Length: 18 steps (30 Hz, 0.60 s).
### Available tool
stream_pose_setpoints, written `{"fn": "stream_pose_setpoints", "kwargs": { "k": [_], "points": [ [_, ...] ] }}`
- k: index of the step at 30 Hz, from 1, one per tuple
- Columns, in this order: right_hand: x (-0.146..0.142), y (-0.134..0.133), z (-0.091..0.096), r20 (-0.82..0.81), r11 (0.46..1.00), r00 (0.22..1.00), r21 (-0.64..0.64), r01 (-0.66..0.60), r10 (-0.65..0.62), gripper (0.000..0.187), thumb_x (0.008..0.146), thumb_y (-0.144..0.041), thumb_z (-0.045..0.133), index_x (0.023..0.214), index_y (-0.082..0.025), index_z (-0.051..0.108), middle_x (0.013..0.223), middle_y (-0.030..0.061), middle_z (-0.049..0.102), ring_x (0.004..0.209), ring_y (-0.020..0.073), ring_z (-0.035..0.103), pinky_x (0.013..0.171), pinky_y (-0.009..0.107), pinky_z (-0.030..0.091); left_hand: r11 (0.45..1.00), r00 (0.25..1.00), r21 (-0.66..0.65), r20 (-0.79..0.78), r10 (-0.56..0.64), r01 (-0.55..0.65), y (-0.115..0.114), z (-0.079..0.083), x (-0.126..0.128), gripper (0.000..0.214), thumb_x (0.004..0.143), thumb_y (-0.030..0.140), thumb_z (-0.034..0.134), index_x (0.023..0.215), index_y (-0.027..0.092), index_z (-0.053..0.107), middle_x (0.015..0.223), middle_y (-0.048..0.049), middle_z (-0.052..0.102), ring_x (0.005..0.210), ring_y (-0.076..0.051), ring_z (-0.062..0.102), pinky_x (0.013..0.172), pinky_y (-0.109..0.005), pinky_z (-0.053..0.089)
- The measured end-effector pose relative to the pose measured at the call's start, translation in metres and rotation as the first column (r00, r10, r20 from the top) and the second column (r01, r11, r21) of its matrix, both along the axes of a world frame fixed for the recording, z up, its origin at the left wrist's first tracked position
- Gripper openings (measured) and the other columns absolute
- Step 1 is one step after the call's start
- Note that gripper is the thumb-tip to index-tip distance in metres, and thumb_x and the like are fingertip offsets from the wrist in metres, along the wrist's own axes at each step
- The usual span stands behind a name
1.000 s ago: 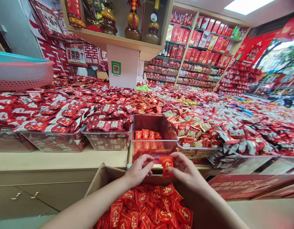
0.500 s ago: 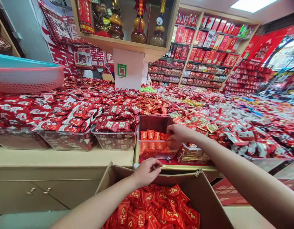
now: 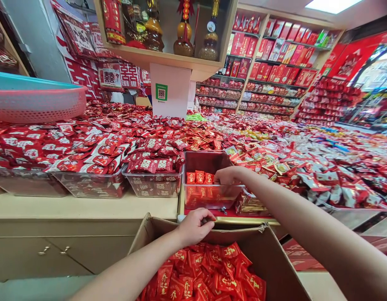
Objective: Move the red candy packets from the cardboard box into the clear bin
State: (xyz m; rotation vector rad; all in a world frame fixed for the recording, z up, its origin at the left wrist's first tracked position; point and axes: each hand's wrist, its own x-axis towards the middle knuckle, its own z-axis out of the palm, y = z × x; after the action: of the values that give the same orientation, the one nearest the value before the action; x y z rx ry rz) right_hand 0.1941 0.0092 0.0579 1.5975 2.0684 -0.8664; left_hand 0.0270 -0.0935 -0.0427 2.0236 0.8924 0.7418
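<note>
At the centre of the frame, the right hand has been lowered into a clear plastic bin, where the row of upright red packets is met at its right end by the bent fingers. One second ago a single red packet was held up by that hand over the carton; half a second ago the hand was seen a little farther right in the bin. Its fingertips are hidden, so whether a packet is being gripped or has been released cannot be told. The left hand has been kept over the far edge of the cardboard carton, lower centre, its fingers loosely curled; whether anything is held there cannot be made out. Below it, loose red packets with gold lettering are heaped in the carton, at the bottom of the frame.
</note>
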Motion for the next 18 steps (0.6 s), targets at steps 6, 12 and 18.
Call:
{"fn": "stream_pose_setpoints", "kwargs": {
  "k": [6,12,18],
  "points": [
    [-0.001,0.0,-0.005,-0.021,0.987,0.999,-0.157,0.034,-0.037,0.026,0.046,-0.029,0.069,0.064,-0.012,0.06,0.048,-0.0011,0.055,0.045,0.0118,0.05,0.042,0.023,0.04,1.0,1.0,0.027,-0.014,0.001,0.0,0.001,-0.002,0.0,0.014,0.071,0.022,0.047,0.078,0.015,0.058,0.072,-0.0013,0.053,0.063,-0.01,0.047,0.059,-0.02,0.039],
    [-0.007,0.003,-0.008,-0.121,0.996,0.992,-0.09,0.023,-0.034,0.018,0.062,-0.028,0.058,0.072,-0.013,0.062,0.058,0.001,0.06,0.05,0.0115,0.051,0.048,0.023,0.041,0.999,1.0,0.032,-0.02,0.002,-0.001,0.001,-0.001,0.001,0.014,0.071,0.022,0.047,0.078,0.016,0.058,0.071,-0.0009,0.054,0.063,-0.01,0.047,0.058,-0.02,0.039],
    [-0.026,0.01,-0.013,-0.238,0.999,0.97,0.016,-0.042,0.044,0.02,0.069,-0.028,0.053,0.076,-0.012,0.062,0.072,0.0016,0.063,0.066,0.0128,0.053,0.059,0.021,0.041,1.0,1.0,0.026,-0.02,-0.002,0.002,0.002,-0.002,0.001,0.015,0.071,0.022,0.047,0.079,0.016,0.058,0.072,-0.0011,0.055,0.063,-0.01,0.048,0.059,-0.02,0.039]
  ]
}}
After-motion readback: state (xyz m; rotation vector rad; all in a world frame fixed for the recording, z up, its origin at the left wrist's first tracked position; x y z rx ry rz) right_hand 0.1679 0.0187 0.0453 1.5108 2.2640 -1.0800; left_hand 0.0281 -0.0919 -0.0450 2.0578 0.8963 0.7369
